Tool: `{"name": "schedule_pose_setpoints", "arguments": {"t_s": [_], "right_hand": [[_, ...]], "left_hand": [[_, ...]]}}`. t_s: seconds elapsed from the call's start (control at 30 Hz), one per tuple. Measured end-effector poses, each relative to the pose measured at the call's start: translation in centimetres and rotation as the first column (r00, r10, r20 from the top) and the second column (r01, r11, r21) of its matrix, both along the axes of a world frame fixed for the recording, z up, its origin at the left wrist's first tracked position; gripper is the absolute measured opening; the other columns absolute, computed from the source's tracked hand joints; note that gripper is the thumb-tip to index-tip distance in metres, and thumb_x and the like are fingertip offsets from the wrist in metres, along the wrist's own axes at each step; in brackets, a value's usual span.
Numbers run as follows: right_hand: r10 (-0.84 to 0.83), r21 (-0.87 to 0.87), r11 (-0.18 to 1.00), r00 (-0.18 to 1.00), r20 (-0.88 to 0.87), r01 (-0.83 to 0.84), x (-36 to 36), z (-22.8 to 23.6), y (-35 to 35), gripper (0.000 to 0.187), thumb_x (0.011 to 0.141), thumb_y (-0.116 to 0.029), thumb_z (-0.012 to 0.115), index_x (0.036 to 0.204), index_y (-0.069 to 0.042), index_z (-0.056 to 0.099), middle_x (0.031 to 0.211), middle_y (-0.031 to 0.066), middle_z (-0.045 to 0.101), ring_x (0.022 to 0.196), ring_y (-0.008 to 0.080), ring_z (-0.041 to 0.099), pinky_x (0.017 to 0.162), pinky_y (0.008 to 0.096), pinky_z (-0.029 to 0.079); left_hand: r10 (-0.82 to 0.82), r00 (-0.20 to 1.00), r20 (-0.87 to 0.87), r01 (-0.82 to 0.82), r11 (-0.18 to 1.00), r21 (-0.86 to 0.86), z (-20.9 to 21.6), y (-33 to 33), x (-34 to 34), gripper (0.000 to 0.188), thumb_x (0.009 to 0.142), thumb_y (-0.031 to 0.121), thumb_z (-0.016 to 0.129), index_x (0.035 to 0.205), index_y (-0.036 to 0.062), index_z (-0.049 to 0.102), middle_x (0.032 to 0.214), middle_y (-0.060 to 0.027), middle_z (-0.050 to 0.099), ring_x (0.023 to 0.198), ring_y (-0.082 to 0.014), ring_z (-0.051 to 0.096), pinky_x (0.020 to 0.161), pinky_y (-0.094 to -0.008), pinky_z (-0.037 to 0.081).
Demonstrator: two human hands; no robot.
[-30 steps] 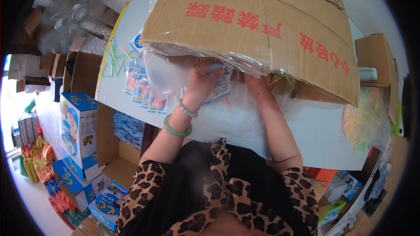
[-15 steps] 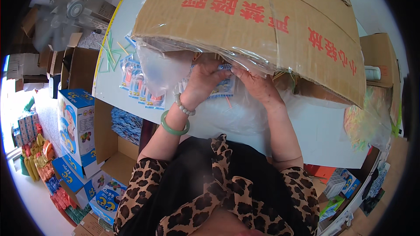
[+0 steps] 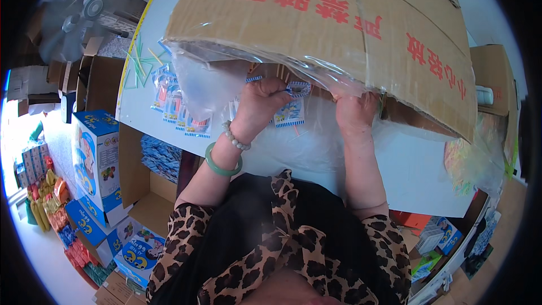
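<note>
My left hand (image 3: 264, 101) is closed, pinching the top edge of a small blue-and-white printed plastic packet (image 3: 290, 114); the packet's mouth gapes a little. My right hand (image 3: 357, 110) reaches under the lip of a large cardboard box (image 3: 271, 22), its fingertips hidden by the box edge and the clear plastic liner (image 3: 204, 90). The box lies on its side with its opening toward me. Thin sticks (image 3: 282, 71) show just inside it. More blue-and-white packets (image 3: 176, 101) lie on the table to the left of the liner.
Pale green and yellow sticks (image 3: 141, 68) lie scattered on the white table (image 3: 406, 164). An open carton of blue packets (image 3: 161, 158) and blue printed boxes (image 3: 96, 158) stand at the left. A plastic bag of coloured sticks (image 3: 474, 152) hangs at the right edge.
My right hand has left the packet and moved right, up to the box opening. My left hand keeps the packet, whose mouth has parted. The view has shifted slightly.
</note>
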State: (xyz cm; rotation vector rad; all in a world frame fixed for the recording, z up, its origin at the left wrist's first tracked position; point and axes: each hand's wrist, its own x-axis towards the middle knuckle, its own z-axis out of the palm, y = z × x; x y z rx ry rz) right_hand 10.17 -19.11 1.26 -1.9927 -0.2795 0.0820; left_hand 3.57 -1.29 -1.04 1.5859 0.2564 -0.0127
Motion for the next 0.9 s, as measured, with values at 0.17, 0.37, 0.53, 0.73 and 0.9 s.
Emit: {"name": "schedule_pose_setpoints", "arguments": {"t_s": [0.17, 0.37, 0.53, 0.73, 0.9], "right_hand": [[0.001, 0.102, 0.995, 0.975, 0.223, -0.024, -0.5, 1.3, 3.1, 0.027, 0.085, -0.017, 0.046, 0.082, -0.004, 0.069, 0.073, 0.0066, 0.067, 0.068, 0.0177, 0.062, 0.063, 0.0310, 0.047], [0.022, 0.477, 0.879, 0.999, -0.046, 0.003, -0.8, -1.1, 3.4, 0.032, 0.092, -0.022, 0.042, 0.092, 0.000, 0.066, 0.082, 0.0084, 0.069, 0.078, 0.0175, 0.064, 0.072, 0.0322, 0.049], [0.021, 0.406, 0.914, 1.000, 0.003, -0.020, -0.7, -1.7, 2.7, 0.034, 0.094, -0.024, 0.042, 0.096, 0.002, 0.065, 0.084, 0.0113, 0.068, 0.083, 0.0203, 0.064, 0.076, 0.0332, 0.050], [-0.032, 0.416, 0.909, 0.995, 0.098, -0.012, 0.2, -4.6, 2.3, 0.031, 0.095, -0.024, 0.044, 0.097, 0.002, 0.063, 0.080, 0.0135, 0.066, 0.084, 0.0228, 0.064, 0.078, 0.0363, 0.051], [-0.020, 0.385, 0.923, 0.998, 0.057, -0.004, 0.1, -5.0, 2.3, 0.028, 0.096, -0.022, 0.044, 0.098, 0.002, 0.060, 0.079, 0.0150, 0.066, 0.084, 0.0242, 0.065, 0.079, 0.0384, 0.051]], "left_hand": [[0.016, 1.000, -0.013, -0.018, 0.990, -0.141, 0.9, -0.9, 0.3, 0.025, 0.075, -0.010, 0.066, 0.098, 0.0001, 0.064, 0.092, -0.0024, 0.068, 0.085, -0.0084, 0.061, 0.072, -0.0240, 0.052], [-0.060, 0.975, -0.214, 0.024, 0.986, -0.167, 2.7, -0.9, 0.5, 0.006, 0.079, 0.000, 0.066, 0.083, -0.0030, 0.067, 0.075, -0.0013, 0.064, 0.067, -0.0040, 0.052, 0.059, -0.0216, 0.046], [0.011, 1.000, -0.022, -0.017, 0.945, -0.327, 1.5, -1.5, 0.4, 0.010, 0.079, 0.003, 0.067, 0.088, -0.0023, 0.068, 0.075, -0.0008, 0.063, 0.066, -0.0037, 0.052, 0.057, -0.0209, 0.045], [-0.112, 0.990, -0.079, 0.079, 0.938, -0.338, 0.5, -1.2, 0.2, 0.018, 0.079, 0.006, 0.070, 0.095, -0.0021, 0.068, 0.075, -0.0006, 0.063, 0.066, -0.0035, 0.052, 0.058, -0.0204, 0.046], [-0.044, 0.999, -0.015, 0.036, 0.930, -0.365, -0.1, -1.8, 0.1, 0.019, 0.080, 0.010, 0.070, 0.096, -0.0006, 0.068, 0.076, -0.0004, 0.063, 0.067, -0.0037, 0.052, 0.059, -0.0201, 0.045]]}}
